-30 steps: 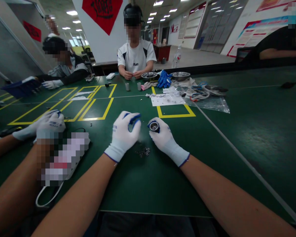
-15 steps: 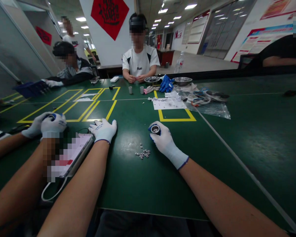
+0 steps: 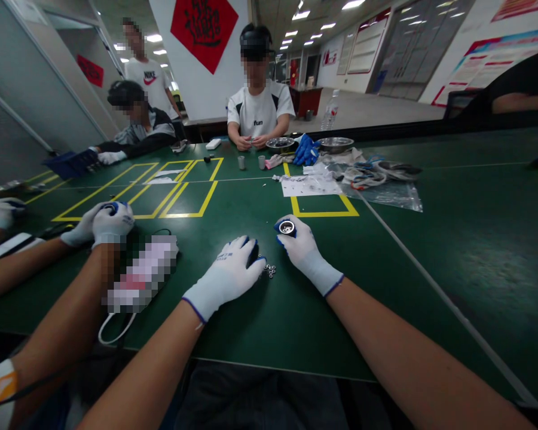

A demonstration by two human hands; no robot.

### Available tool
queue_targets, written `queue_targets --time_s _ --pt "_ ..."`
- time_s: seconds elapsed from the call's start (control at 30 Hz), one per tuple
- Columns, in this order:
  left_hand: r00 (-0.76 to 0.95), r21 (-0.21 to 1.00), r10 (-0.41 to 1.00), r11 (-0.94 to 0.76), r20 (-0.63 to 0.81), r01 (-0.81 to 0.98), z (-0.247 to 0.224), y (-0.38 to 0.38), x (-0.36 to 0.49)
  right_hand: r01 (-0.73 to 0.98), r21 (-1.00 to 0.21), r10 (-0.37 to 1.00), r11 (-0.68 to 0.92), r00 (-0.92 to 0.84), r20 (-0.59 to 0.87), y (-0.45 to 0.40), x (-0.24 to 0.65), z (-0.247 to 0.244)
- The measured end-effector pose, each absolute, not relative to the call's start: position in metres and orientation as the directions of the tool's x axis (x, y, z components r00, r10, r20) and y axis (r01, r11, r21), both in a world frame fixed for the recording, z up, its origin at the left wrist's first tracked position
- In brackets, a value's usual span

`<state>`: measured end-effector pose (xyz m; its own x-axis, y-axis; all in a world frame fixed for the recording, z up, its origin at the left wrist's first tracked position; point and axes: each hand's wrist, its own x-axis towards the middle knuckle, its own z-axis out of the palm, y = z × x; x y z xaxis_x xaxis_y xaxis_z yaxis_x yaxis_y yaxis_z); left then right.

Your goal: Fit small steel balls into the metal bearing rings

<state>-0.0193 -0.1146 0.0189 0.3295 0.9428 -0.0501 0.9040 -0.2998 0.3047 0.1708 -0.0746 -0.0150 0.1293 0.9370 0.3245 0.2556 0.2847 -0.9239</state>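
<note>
My right hand [image 3: 302, 248], in a white glove with blue fingertips, is wrapped round a dark round cup [image 3: 287, 228] with a metallic rim and small parts inside. Left of it, my left hand [image 3: 233, 269], gloved the same way, lies palm down over the green table [image 3: 233, 334] with its fingers apart. Its fingertips reach the small pile of metal nuts [image 3: 270, 271] and cover part of it. Whether any nut is under the fingers is hidden.
At left, a co-worker's gloved hands [image 3: 112, 224] hold a round object, beside a phone-like device [image 3: 146, 272] with a white cable. Farther off are a paper sheet [image 3: 311, 186], two small grey cups, blue gloves [image 3: 305, 150], metal bowls, and a seated person [image 3: 257, 113].
My left hand has moved right and nearer, from beside the device to the nuts, covering some of them. My right hand still holds the cup. The view has shifted slightly.
</note>
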Motion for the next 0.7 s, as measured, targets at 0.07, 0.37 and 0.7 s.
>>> queue_targets --time_s 0.07,0.37,0.7 --pt "0.398 0.381 0.916 -0.387 0.055 0.84 0.018 -0.128 -0.023 0.249 -0.929 0.94 0.275 0.134 0.315 -0.074 0.171 -0.015" --pt "0.218 0.391 0.845 -0.435 0.488 0.811 0.081 -0.1 -0.183 0.219 -0.942 0.936 0.254 0.192 0.296 -0.07 0.173 -0.021" --pt "0.341 0.531 0.832 -0.545 0.437 0.648 0.066 0.007 -0.325 0.234 -0.95 0.952 0.204 0.18 0.249 -0.072 0.174 -0.015"
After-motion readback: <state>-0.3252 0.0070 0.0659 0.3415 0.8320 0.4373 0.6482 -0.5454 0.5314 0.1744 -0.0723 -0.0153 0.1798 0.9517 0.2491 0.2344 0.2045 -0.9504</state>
